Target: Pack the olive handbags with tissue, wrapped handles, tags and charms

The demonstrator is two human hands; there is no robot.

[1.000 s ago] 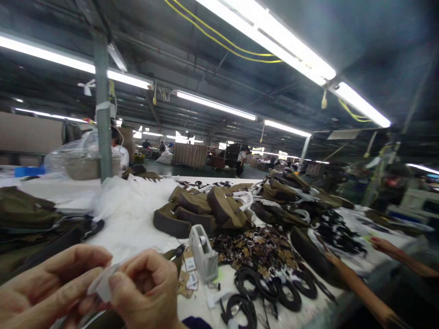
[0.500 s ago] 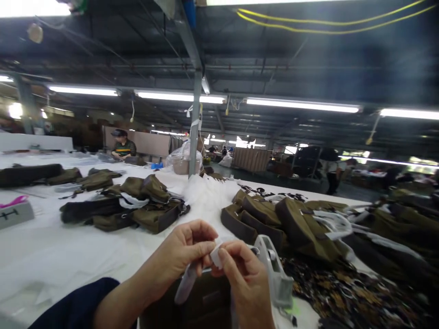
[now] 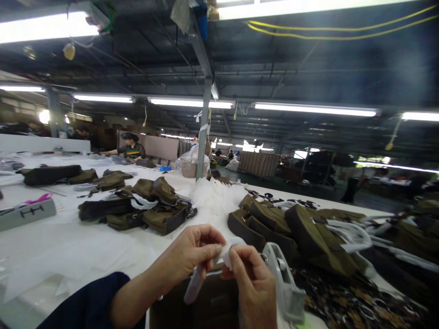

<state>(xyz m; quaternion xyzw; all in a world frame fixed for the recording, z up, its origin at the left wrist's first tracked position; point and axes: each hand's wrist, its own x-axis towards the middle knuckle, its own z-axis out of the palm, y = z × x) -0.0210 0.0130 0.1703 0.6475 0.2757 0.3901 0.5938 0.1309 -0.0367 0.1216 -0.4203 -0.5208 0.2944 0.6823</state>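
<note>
My left hand (image 3: 195, 251) and my right hand (image 3: 252, 283) meet at the front, both closed in pinches on a strip of thin white wrapping (image 3: 228, 256). Below the left fingers, a pale wrapped strap (image 3: 194, 287) hangs down at a slant. Under both hands lies a dark brown-olive bag (image 3: 195, 308), its lower part cut off by the frame. Just right of my right hand stands a grey tape dispenser (image 3: 284, 283). How the wrapping joins the strap is hidden by the fingers.
Olive bags lie in piles on the left (image 3: 137, 205) and right (image 3: 291, 228). A heap of small dark trim pieces (image 3: 356, 301) spreads at front right. White sheets (image 3: 75, 260) cover the left table. A post (image 3: 203, 137) rises mid-table; a person (image 3: 132, 146) works beyond.
The view has turned slightly left, so everything sits further right. Both hands keep their pinch, and more of the white wrapping shows above the right fingers.
</note>
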